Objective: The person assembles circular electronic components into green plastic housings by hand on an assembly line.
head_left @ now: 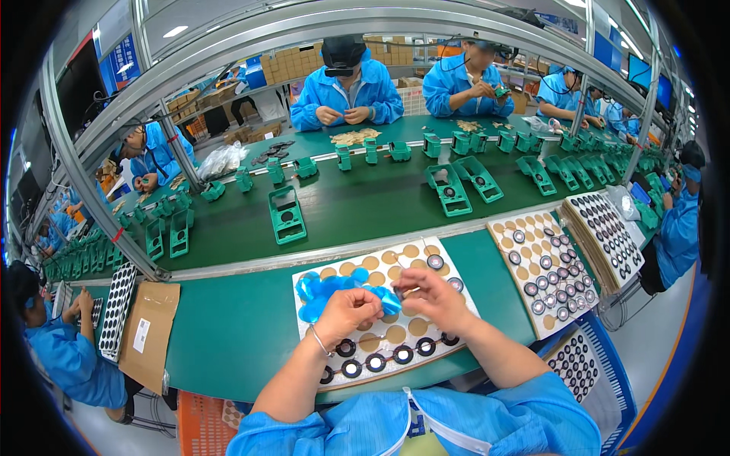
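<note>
A white foam tray with rows of round pockets lies on the green bench before me. Small round black speakers with pale centres sit in its near rows, while many other pockets show brown bottoms. Over the tray's left part lies a crumpled sheet of blue film with rounded lobes. My left hand is closed in a pinch at the film's right end. Close beside it, my right hand pinches a small dark round part, apparently a speaker, partly hidden by the fingers.
Another speaker tray and a stack of trays stand to the right. Beyond a metal rail, a green conveyor belt carries green plastic housings. A cardboard sheet leans at left. Co-workers sit across and at both sides.
</note>
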Motion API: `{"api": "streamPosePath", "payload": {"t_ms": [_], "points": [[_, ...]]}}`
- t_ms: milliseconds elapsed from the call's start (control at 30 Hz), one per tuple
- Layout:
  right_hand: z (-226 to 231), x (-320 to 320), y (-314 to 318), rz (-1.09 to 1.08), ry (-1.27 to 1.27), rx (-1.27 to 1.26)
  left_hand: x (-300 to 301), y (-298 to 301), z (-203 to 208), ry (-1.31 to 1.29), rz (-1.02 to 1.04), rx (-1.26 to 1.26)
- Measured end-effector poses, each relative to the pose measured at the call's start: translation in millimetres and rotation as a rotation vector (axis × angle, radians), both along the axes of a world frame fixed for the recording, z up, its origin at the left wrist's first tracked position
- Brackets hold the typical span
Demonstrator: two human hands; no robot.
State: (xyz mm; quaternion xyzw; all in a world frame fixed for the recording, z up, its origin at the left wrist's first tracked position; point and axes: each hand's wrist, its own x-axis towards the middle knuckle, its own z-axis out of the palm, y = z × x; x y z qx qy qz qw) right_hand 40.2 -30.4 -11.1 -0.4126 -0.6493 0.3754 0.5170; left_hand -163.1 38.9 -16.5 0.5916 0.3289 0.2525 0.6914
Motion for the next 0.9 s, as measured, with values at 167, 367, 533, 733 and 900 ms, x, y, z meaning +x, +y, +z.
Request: {"api": "streamPosePath", "payload": {"t_ms": [167, 367, 533, 733, 900], "points": [[10, 26, 6, 0.135, 0.657, -0.270, -18, 14, -1, 0.309, 0.040, 0.359], [8, 25, 8, 0.262, 0.693, -0.485, -23, 11, 4, 0.670, 0.142, 0.901], [15, 21, 8, 0.308, 0.692, -0.538, -17, 8, 12, 0.722, 0.177, 0.900], [18, 13, 10, 0.400, 0.699, -0.616, -8, 1, 16, 0.316, 0.270, 0.797], [24, -11, 17, 0.026, -0.069, -0.034, -6, -7, 26, -0.269, -0.094, -0.059]]}}
